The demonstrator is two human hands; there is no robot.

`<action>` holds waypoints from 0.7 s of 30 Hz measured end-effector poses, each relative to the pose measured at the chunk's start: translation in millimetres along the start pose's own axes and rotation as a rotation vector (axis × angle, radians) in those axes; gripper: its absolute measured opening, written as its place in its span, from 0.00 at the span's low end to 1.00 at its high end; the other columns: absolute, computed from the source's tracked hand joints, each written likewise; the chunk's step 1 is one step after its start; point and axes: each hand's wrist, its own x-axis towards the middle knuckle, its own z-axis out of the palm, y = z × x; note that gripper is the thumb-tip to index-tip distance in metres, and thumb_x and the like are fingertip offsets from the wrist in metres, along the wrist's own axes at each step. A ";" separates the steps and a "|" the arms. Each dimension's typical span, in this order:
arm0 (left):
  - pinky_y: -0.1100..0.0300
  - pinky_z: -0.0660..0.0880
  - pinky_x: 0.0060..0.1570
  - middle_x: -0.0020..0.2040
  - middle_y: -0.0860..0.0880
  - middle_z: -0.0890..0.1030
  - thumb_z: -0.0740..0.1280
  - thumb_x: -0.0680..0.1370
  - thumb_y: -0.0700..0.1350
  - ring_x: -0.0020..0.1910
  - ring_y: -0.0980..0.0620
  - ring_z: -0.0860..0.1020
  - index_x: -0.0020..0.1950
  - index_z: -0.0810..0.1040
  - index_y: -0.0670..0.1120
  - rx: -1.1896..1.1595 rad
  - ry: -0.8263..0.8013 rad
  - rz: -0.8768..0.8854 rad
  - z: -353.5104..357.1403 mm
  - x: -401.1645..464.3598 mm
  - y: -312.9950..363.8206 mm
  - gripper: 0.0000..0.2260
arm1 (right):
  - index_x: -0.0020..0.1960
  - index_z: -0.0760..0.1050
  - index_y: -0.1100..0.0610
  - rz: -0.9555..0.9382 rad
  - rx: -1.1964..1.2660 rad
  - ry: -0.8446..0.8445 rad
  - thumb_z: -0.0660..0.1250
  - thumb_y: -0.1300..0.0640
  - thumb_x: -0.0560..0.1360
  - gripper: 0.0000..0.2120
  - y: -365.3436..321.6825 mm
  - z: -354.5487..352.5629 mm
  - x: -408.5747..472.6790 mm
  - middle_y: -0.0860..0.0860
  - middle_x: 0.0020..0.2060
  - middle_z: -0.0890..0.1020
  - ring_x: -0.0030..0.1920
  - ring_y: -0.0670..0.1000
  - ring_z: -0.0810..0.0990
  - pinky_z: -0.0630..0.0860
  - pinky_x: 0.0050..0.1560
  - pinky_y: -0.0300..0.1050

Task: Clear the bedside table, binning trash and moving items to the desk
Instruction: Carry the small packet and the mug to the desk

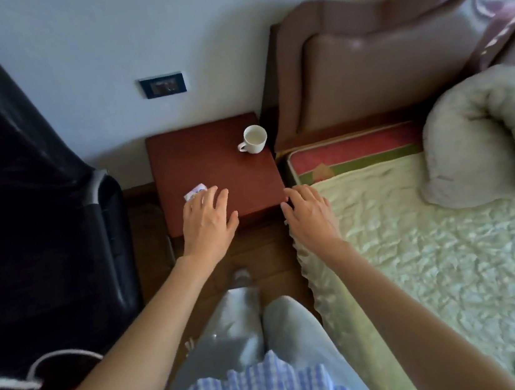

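Left hand (209,222) spread flat at bedside table (213,171) front edge, fingertips over small packet (195,192), possibly touching. Right hand (309,209) open, empty, at the corner beside the bed (435,237). White mug (253,139) upper right, apart.

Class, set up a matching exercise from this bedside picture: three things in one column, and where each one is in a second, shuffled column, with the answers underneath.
Things
1. white mug
2. small packet
3. right hand

Places
A. at the front right corner of the bedside table
B. near the table's back right corner
C. under the fingertips of the left hand

Pairs: 1-B, 2-C, 3-A
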 end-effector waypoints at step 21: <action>0.46 0.73 0.58 0.61 0.40 0.76 0.69 0.74 0.47 0.60 0.41 0.75 0.64 0.73 0.42 -0.050 -0.132 -0.355 100.1 124.1 -79.1 0.21 | 0.63 0.76 0.60 -0.095 0.090 -0.118 0.51 0.46 0.77 0.26 25.5 81.3 199.6 0.57 0.59 0.80 0.62 0.60 0.75 0.73 0.61 0.58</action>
